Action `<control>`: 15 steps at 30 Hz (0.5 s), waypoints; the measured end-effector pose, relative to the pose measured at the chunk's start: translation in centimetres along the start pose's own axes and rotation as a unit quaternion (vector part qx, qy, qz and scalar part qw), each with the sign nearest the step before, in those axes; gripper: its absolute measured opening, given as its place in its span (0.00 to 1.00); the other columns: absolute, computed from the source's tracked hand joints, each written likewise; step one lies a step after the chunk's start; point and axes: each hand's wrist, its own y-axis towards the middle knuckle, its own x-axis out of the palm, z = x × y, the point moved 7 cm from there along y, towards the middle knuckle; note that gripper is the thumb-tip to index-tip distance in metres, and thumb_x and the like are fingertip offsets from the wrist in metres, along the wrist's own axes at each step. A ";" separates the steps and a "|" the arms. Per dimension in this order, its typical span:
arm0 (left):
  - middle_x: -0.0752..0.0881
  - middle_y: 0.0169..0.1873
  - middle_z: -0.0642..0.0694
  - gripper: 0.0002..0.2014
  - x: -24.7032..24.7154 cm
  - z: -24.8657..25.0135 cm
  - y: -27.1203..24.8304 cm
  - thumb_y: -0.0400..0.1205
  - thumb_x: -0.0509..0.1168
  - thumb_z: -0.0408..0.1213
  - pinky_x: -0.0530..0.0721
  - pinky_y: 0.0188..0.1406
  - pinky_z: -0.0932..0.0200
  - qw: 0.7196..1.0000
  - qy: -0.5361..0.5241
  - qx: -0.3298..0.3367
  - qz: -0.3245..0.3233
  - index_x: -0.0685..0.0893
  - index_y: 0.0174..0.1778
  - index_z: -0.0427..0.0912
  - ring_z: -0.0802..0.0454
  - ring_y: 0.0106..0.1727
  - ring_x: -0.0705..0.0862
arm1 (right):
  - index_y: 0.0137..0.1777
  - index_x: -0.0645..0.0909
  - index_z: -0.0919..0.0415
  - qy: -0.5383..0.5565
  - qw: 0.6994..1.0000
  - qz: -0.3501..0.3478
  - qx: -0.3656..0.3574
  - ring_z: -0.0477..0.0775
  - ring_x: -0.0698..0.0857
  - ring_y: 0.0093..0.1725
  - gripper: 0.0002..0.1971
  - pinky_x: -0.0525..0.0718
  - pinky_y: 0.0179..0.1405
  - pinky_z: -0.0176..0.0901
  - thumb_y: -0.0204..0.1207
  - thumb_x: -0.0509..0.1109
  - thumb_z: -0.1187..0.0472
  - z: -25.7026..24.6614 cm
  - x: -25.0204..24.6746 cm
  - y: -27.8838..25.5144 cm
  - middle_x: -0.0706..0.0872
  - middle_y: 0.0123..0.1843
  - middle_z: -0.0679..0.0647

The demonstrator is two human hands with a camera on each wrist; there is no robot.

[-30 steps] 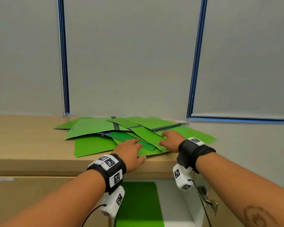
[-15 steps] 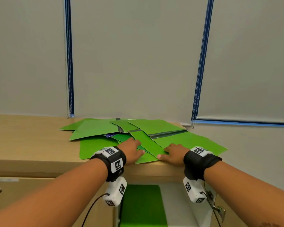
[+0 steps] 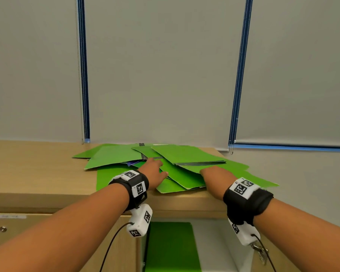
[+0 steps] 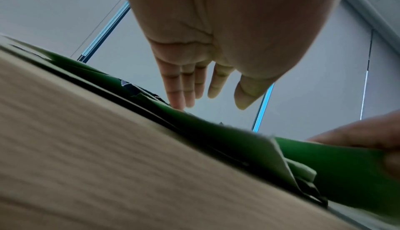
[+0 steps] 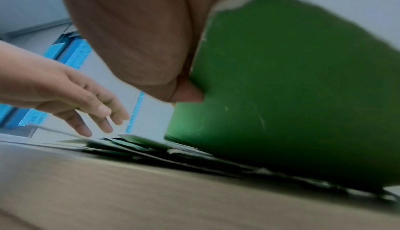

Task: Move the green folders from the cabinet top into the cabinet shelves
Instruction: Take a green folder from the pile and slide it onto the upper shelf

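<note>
Observed: a loose, overlapping heap of green folders lies on the wooden cabinet top, against the wall and toward the right end of the surface; the sheets are fanned at differing angles, some edges overhanging the front lip; dark spine strips show on two of them. Left hand is extended over the middle of the heap, palm down; in the left wrist view its fingers are straight and slightly spread, the fingertips touching the top of the heap, nothing gripped. Right hand is at the near right part of the heap; in the right wrist view the thumb presses the underside of one green folder, which is raised at a steep tilt off the sheets beneath it; the fingers on its far side are hidden, so the hold reads as a pinch at the folder's near edge, the full grip not being visible. Below the cabinet top, a compartment stands open between the two forearms; a further green folder lies flat on the pale shelf within it. To the left, a closed cabinet door with a small round metal fitting. Behind, grey roller blinds with blue vertical edging cover the wall. Both wrists carry black straps with white marker-printed camera units.
</note>
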 end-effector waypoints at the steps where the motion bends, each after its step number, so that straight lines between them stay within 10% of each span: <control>1: 0.68 0.74 0.38 0.26 -0.7 0.1 0.2 0.84 0.60 0.50 0.74 0.70 0.50 1.000 -0.016 0.006 0.017 0.71 0.76 0.41 0.41 0.70 0.76 | 0.57 0.79 0.62 -0.001 0.999 0.033 0.000 0.64 0.84 0.56 0.14 0.76 0.45 0.47 0.78 0.57 0.72 0.3 -0.8 -0.1 0.85 0.56 0.61; 7: 0.58 0.83 0.39 0.38 -5.3 1.1 2.5 0.81 0.64 0.40 0.63 0.80 0.51 0.998 -0.021 0.014 0.059 0.53 0.84 0.40 0.42 0.82 0.62 | 0.67 0.76 0.59 0.004 0.980 0.197 -0.010 0.62 0.79 0.67 0.21 0.76 0.65 0.50 0.77 0.56 0.72 1.3 -4.7 -1.2 0.80 0.68 0.57; 12: 0.74 0.73 0.37 0.46 -5.4 1.8 2.7 0.78 0.68 0.44 0.81 0.63 0.49 0.999 0.045 0.026 0.000 0.44 0.85 0.48 0.39 0.67 0.80 | 0.51 0.89 0.62 -0.011 0.938 0.344 -0.053 0.60 0.92 0.50 0.25 0.89 0.46 0.60 0.52 0.66 0.73 1.3 -5.9 -1.7 0.91 0.52 0.60; 15: 0.82 0.62 0.37 0.45 -4.7 2.1 2.2 0.80 0.66 0.43 0.84 0.53 0.49 0.995 0.084 0.045 -0.009 0.40 0.84 0.53 0.38 0.57 0.84 | 0.56 0.88 0.64 0.027 0.920 0.386 -0.065 0.61 0.91 0.54 0.28 0.87 0.53 0.63 0.53 0.73 0.80 1.7 -6.2 -1.8 0.90 0.56 0.61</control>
